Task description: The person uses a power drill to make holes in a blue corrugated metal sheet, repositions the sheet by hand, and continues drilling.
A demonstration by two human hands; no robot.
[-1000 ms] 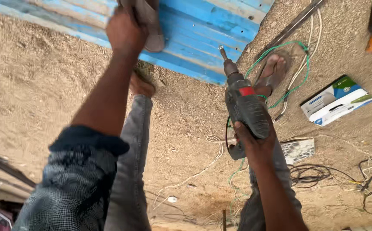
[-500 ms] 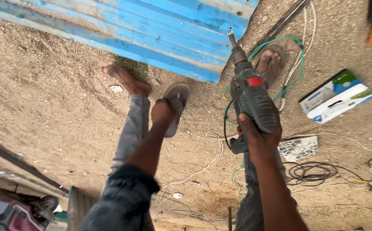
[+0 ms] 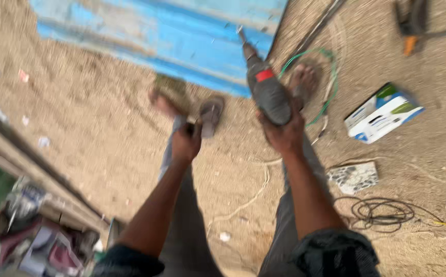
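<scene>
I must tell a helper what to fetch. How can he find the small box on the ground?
Start at the blue corrugated metal sheet and go right across the sandy ground. The flat white cardboard box lies beyond the green cable. Only it has blue and green corners.

1. The drill point(image 3: 266, 92) is dark grey with a red band near its front end. It is gripped around its body and points up and a little to the left, its thin bit reaching over the lower edge of the blue corrugated sheet point(image 3: 182, 36).
2. The sandal point(image 3: 211, 114) is greyish and worn, seen blurred. It is held by its lower end and stands roughly upright above the sandy ground — just below the sheet's edge.
</scene>
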